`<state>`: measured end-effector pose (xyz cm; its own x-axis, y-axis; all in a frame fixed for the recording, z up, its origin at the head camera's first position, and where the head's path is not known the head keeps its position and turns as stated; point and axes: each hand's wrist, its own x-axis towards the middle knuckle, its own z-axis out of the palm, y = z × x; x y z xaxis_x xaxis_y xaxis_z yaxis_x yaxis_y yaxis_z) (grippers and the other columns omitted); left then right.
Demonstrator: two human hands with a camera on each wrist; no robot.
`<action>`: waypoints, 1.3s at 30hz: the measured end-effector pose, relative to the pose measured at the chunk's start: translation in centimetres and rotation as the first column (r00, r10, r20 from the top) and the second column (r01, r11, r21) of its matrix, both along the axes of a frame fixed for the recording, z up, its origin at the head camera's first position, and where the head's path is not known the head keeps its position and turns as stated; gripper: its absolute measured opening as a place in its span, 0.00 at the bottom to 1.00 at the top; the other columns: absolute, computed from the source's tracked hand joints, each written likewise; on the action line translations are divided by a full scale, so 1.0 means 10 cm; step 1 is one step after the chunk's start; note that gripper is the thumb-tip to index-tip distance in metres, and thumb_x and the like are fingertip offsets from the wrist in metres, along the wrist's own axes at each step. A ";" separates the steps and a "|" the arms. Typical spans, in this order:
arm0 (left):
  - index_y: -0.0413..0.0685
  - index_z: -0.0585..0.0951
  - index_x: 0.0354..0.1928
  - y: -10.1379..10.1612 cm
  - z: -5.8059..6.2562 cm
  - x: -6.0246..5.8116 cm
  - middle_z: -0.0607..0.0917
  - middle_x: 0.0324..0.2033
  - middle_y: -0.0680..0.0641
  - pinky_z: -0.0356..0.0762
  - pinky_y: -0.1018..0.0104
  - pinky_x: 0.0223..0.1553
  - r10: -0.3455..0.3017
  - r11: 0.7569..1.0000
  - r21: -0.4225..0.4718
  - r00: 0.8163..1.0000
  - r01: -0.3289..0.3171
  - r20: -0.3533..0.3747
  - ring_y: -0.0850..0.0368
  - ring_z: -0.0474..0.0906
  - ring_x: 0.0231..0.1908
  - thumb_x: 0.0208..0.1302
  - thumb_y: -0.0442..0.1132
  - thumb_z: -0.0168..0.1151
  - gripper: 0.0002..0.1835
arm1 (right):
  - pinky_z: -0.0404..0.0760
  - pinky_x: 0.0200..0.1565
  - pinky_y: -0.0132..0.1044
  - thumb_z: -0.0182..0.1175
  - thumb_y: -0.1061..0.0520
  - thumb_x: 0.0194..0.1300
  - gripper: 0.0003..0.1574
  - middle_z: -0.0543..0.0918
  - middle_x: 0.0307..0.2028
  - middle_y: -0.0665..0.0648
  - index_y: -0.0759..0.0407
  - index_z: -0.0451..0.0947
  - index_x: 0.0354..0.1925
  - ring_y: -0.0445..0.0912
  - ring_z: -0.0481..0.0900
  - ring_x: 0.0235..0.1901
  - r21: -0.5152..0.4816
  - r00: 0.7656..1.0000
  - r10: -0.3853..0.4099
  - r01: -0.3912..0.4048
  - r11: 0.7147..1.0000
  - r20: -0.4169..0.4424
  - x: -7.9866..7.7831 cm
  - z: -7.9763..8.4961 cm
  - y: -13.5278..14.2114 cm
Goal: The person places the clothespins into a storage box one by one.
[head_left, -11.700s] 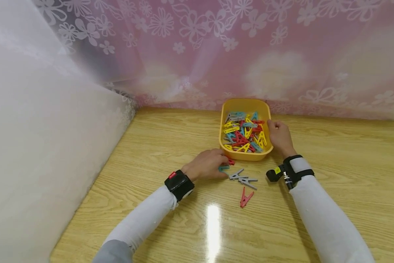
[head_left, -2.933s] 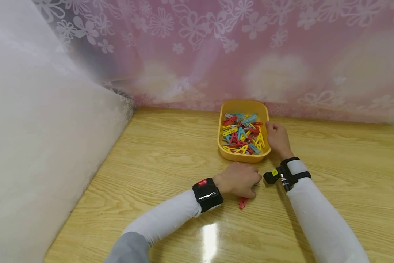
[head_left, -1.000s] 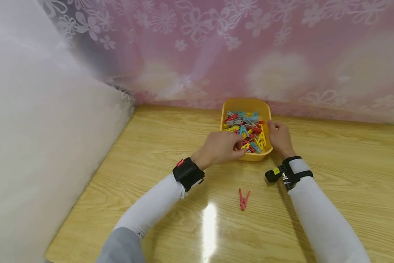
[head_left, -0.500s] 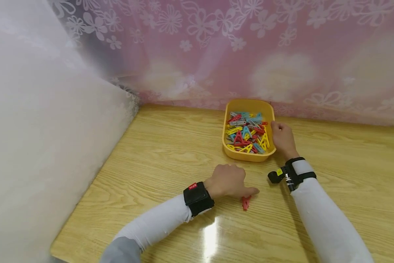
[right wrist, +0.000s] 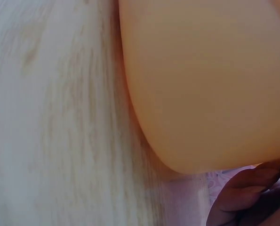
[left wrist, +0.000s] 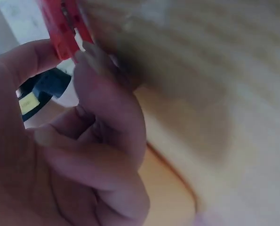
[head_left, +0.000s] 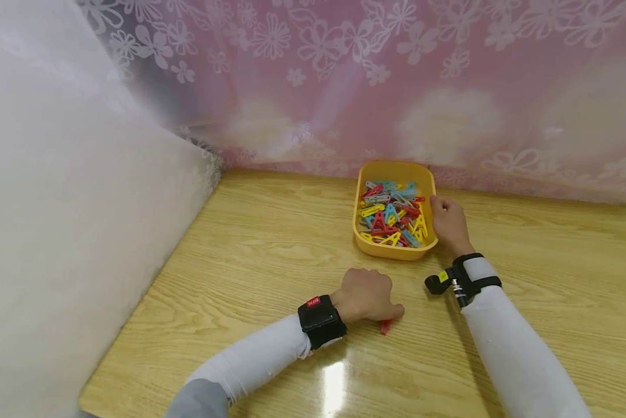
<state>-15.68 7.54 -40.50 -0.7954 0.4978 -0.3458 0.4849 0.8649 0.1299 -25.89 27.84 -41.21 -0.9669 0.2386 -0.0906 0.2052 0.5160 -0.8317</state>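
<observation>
My left hand [head_left: 366, 295] is low over the table in front of the basket, its back towards the head camera. Between thumb and curled fingers it pinches a red clothespin [head_left: 386, 327], mostly covered by the hand in the head view. The left wrist view shows the same red clothespin [left wrist: 64, 28] at the fingertips. A yellow plastic basket [head_left: 391, 252] holds a heap of red, yellow, blue and grey clothespins [head_left: 391, 215]. At its right side, my right hand [head_left: 450, 223] grips the rim. The right wrist view is mostly filled by the basket's outer wall [right wrist: 205, 84].
The wood-grain table [head_left: 271, 244] runs under both arms. A pink flowered curtain [head_left: 313, 104] hangs just behind the basket, and a white sheet [head_left: 83, 203] hangs along the left. A small black camera [head_left: 437, 284] juts from the right wrist.
The grey and blue clothespins earlier on the table are gone from it. From over the basket, my left hand came down to the last red clothespin and took hold. My right hand stayed put.
</observation>
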 end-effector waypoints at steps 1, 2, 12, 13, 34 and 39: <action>0.57 0.75 0.13 -0.01 0.03 -0.01 0.74 0.14 0.57 0.68 0.63 0.20 -0.001 1.000 0.010 1.000 0.000 0.006 0.61 0.72 0.18 0.58 0.67 0.55 0.26 | 0.67 0.31 0.33 0.31 0.35 0.74 0.43 0.69 0.42 0.63 0.70 0.67 0.58 0.49 0.66 0.37 -0.001 1.000 0.001 -0.001 1.000 0.000 0.00 0.00 0.00; 0.57 0.75 0.13 -0.01 0.06 -0.03 0.73 0.14 0.57 0.68 0.62 0.20 0.000 1.000 0.018 1.000 0.000 0.008 0.61 0.72 0.18 0.58 0.67 0.55 0.27 | 0.67 0.31 0.33 0.31 0.35 0.74 0.43 0.69 0.42 0.63 0.70 0.67 0.58 0.49 0.66 0.37 -0.002 1.000 0.001 -0.001 1.000 0.000 0.00 -0.01 0.00; 0.55 0.74 0.13 -0.14 0.77 -0.43 0.64 0.09 0.56 0.53 0.66 0.13 0.017 0.977 0.211 0.992 0.010 -0.124 0.61 0.62 0.12 0.59 0.66 0.55 0.27 | 0.66 0.27 0.34 0.32 0.35 0.74 0.41 0.66 0.35 0.62 0.71 0.69 0.53 0.49 0.66 0.32 0.003 1.000 0.005 -0.005 1.000 -0.020 0.00 -0.01 0.01; 0.55 0.73 0.14 -0.14 0.83 -0.49 0.64 0.09 0.56 0.52 0.66 0.13 0.026 0.974 0.226 0.989 0.007 -0.143 0.61 0.61 0.12 0.60 0.66 0.55 0.27 | 0.66 0.27 0.34 0.33 0.36 0.74 0.41 0.66 0.34 0.61 0.72 0.69 0.52 0.49 0.66 0.31 0.006 1.000 0.005 -0.005 1.000 -0.025 0.00 -0.01 0.02; 0.51 0.75 0.36 -0.10 0.72 -1.24 0.66 0.20 0.52 0.49 0.67 0.17 0.200 0.915 0.392 0.950 -0.093 -0.240 0.59 0.60 0.16 0.70 0.58 0.47 0.19 | 0.67 0.43 0.41 0.32 0.36 0.75 0.42 0.71 0.51 0.67 0.71 0.66 0.60 0.54 0.66 0.46 -0.005 1.000 -0.001 0.001 1.000 -0.003 -0.01 0.01 -0.06; 0.52 0.75 0.35 -0.14 0.62 -1.26 0.67 0.21 0.53 0.52 0.67 0.17 0.222 0.907 0.410 0.937 -0.096 -0.271 0.60 0.63 0.17 0.69 0.56 0.48 0.16 | 0.67 0.46 0.42 0.32 0.36 0.75 0.42 0.70 0.54 0.68 0.71 0.64 0.62 0.55 0.66 0.49 0.000 1.000 -0.005 0.005 1.000 0.008 0.01 0.02 -0.02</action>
<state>-28.31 6.13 -34.26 -0.9093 0.3987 0.1189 0.4147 0.8454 0.3366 -25.78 27.64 -40.97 -0.9650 0.2433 -0.0981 0.2143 0.5154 -0.8297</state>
